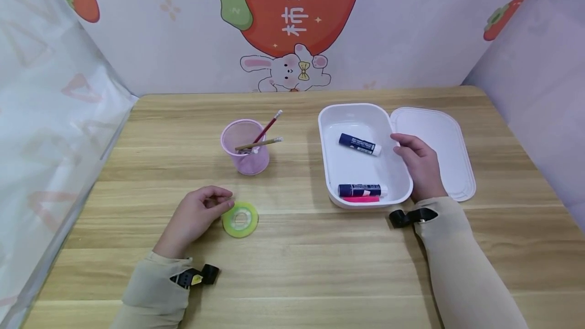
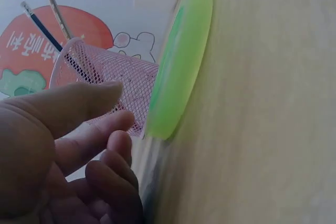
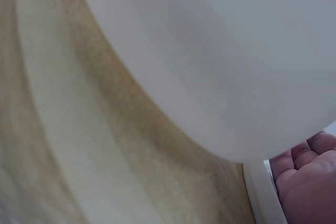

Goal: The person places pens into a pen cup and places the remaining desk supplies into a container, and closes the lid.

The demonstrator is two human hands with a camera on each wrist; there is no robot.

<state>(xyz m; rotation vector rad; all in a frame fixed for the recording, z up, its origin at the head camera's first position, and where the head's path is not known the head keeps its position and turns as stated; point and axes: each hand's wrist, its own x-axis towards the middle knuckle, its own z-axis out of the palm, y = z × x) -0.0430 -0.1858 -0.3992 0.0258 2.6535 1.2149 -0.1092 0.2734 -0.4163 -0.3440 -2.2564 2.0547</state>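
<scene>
A green tape roll (image 1: 240, 220) lies flat on the table, and my left hand (image 1: 198, 215) is at its left side. The fingers are loosely bent with nothing between them; in the left wrist view the fingertips stand a little apart from the roll. My right hand (image 1: 418, 164) touches the right rim of a white plastic box (image 1: 325, 151) with the thumb and forefinger, the other fingers bent beside its wall. Inside the box lie a dark blue glue stick (image 1: 359, 144), a second glue stick (image 1: 361, 190) and a pink item (image 1: 361, 199) at the near wall.
A pink mesh pencil cup (image 1: 251, 164) holding a red pencil (image 1: 268, 125) and a yellowish one (image 1: 260, 143) stands behind the tape roll. The white lid (image 1: 450, 151) lies right of the box, partly under my right hand. A printed cloth (image 1: 173, 50) hangs behind the table.
</scene>
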